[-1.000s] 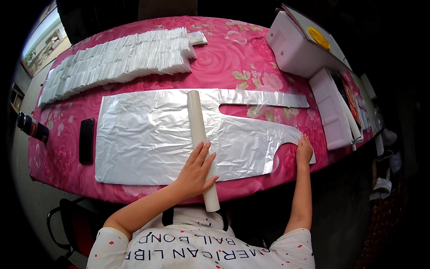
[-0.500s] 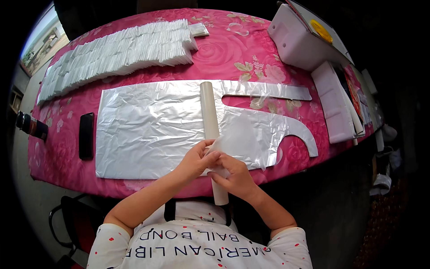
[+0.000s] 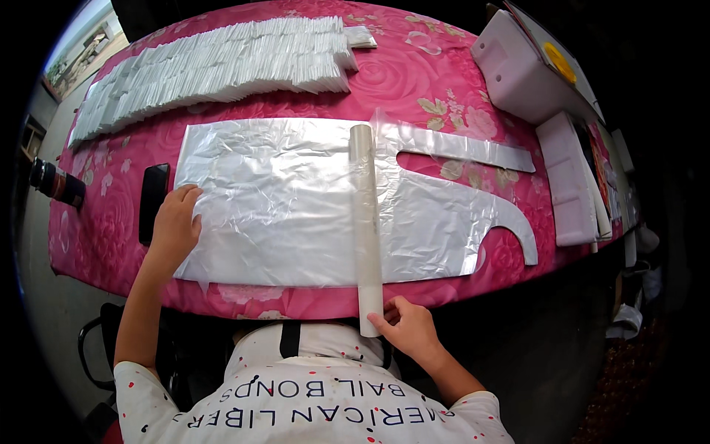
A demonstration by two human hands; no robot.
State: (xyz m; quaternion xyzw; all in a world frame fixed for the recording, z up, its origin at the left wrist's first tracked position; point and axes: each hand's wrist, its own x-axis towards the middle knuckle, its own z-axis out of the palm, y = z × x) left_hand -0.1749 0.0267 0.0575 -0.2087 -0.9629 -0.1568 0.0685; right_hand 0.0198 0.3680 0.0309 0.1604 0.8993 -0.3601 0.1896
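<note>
A stack of thin, glossy, silvery-white plastic sheets (image 3: pixel 281 200), cut with straps and curved notches at its right end, lies flat on the table. Across it rests a long pale tube (image 3: pixel 364 214), its near end sticking out past the table's front edge. At the stack's left edge is my left hand (image 3: pixel 176 226), thumb and fingers apart, touching the plastic beside a black phone (image 3: pixel 154 198). My right hand (image 3: pixel 407 325) has its thumb against the tube's near end, fingers curled. Some clear film (image 3: pixel 381 122) stands up beside the tube's far end.
Long rows of folded white packets (image 3: pixel 214 63) fill the back left of the pink floral tablecloth (image 3: pixel 403 78). A dark jar (image 3: pixel 58 183) lies at the left edge. White foam boxes (image 3: pixel 518 74) stand at the right, a yellow ring (image 3: pixel 560 63) against one.
My hands have parted: the left went to the stack's left edge, the right down to the tube's near end. The translucent piece they held together is no longer in them.
</note>
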